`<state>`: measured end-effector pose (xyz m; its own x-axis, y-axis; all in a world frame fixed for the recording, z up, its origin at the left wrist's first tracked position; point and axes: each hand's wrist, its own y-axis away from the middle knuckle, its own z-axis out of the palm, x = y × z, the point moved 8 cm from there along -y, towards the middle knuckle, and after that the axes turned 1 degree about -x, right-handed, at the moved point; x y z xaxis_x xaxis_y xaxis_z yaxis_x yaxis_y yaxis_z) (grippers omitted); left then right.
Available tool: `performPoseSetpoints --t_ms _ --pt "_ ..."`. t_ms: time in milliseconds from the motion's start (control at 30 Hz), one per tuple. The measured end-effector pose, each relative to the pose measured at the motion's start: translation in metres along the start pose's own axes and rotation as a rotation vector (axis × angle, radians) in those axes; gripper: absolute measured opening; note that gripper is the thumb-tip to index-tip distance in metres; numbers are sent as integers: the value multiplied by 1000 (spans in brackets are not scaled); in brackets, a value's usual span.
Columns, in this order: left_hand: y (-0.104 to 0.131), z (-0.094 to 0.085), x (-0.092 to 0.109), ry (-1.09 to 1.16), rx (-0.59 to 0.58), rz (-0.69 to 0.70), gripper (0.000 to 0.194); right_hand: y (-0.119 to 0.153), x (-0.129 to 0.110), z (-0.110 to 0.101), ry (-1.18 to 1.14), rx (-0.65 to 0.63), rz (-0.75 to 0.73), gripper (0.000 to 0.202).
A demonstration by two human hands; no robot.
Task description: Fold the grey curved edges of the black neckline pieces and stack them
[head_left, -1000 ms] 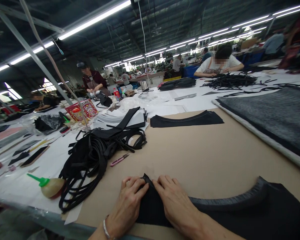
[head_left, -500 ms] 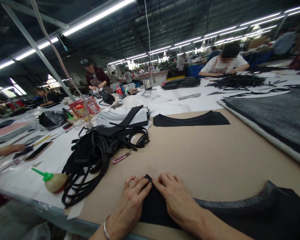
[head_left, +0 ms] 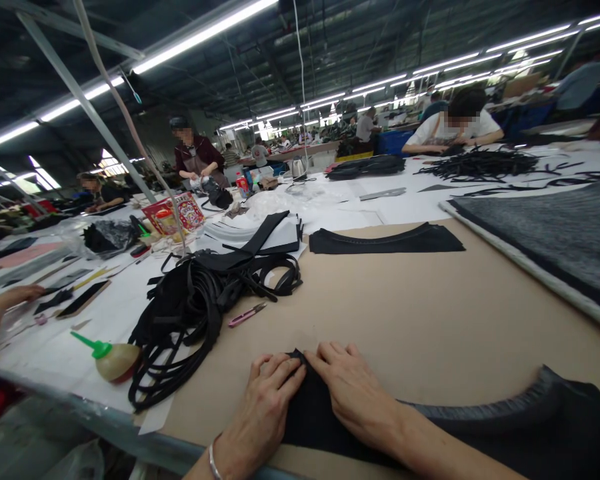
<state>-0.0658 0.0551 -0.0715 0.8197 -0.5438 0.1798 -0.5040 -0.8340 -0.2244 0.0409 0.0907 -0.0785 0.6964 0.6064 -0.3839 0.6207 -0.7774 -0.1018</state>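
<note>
- No words, brands, numbers or signs can be read in this view.
- Red printed box (head_left: 189, 210), left of the middle on the white worktable (head_left: 353, 215): pale marks crowd 1 panel, perhaps lettering, but too small to make out.
- Red bottle (head_left: 241, 185), farther back: any print on its side is too blurred to read.

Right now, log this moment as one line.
left hand: on black fabric | right hand: on same fabric, beside left | pink snips: on brown surface, apart from hands
</note>
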Motion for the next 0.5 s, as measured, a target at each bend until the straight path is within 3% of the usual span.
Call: performPoseSetpoints --t_ms 167,367,400,500 --pt "1 4 -1 -2 -17 4 61 2 -10 5 121 58 -90 41" --pt "4 7 -1 -53 -29 34 55 21 -25 11 343 476 -295 36" --pt "5 7 -1 -67 -38 41 55 19 -24 12 340 457 -274 37" --pt "7 7 -1 -92 -44 42 57 6 -14 18 254 225 -145 42"
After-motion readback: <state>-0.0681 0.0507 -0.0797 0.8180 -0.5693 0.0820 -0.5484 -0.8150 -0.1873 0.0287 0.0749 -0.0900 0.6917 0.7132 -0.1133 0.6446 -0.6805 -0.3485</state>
